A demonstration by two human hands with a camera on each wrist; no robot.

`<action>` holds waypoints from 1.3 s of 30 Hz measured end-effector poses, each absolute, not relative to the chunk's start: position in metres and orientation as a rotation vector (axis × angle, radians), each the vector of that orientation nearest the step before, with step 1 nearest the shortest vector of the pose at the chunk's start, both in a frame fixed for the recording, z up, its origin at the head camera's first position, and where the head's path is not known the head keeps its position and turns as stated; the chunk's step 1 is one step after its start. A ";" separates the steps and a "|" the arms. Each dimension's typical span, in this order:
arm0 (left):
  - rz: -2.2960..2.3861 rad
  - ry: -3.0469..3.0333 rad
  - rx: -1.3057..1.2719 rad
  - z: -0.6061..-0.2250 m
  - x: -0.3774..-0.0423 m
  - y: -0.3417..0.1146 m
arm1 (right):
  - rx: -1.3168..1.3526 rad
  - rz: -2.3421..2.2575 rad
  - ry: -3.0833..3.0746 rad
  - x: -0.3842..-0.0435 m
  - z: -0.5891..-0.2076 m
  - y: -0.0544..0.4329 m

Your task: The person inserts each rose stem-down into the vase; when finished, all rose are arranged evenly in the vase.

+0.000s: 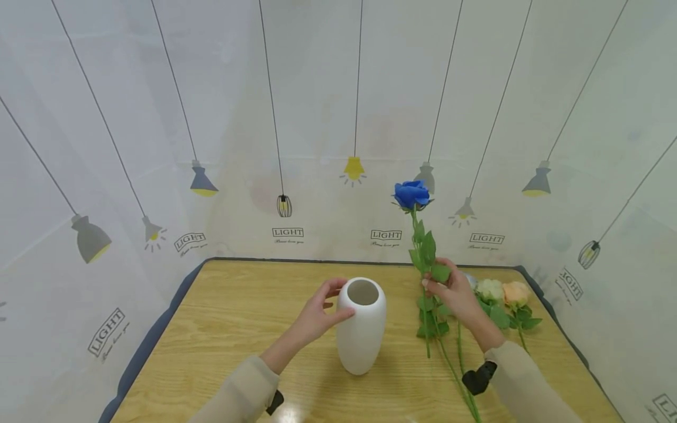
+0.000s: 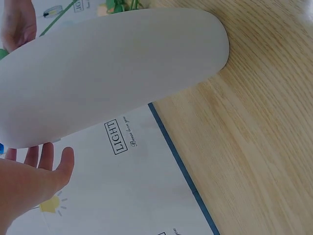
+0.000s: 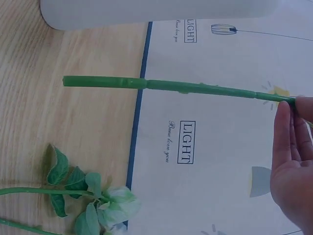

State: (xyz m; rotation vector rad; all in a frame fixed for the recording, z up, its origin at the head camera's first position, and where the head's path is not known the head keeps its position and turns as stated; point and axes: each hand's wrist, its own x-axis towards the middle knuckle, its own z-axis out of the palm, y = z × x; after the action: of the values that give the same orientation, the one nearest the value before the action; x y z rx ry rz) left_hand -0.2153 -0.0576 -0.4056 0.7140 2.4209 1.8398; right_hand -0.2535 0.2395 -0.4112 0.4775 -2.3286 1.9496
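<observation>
A tall white vase [image 1: 361, 335] stands upright on the wooden table. My left hand [image 1: 321, 314] holds it near the top, thumb across the front and fingers about its left side by the rim. In the left wrist view, the pale wall of the vase [image 2: 117, 73] rises past that hand [image 2: 34, 181]. My right hand [image 1: 456, 291] pinches the stem of a blue rose [image 1: 412, 195], held upright to the right of the vase. The bare lower stem [image 3: 195, 88] hangs free below the fingers in the right wrist view.
On the table's right side lie several more flowers, among them a white one [image 1: 490, 290] and a peach one [image 1: 515, 293], with long green stems toward the near edge. A pale wall covering [image 1: 317, 117] printed with lamps surrounds the wooden table [image 1: 233, 329].
</observation>
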 end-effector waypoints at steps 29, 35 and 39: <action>1.819 2.411 0.707 -0.407 -0.217 -0.059 | 0.829 1.782 -2.007 -0.255 -0.307 0.210; 1.823 2.440 0.731 -0.426 -0.228 -0.059 | 0.893 1.860 -1.941 -0.254 -0.291 0.199; 1.821 2.448 0.734 -0.433 -0.233 -0.060 | 0.889 1.905 -1.916 -0.253 -0.284 0.190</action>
State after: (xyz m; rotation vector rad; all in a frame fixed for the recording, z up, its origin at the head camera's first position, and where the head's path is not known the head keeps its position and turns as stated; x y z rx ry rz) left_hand -0.2332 -0.0596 -0.4332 0.7337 2.4480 1.8208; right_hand -0.2529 0.1899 -0.2844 0.8895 -1.9163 1.9050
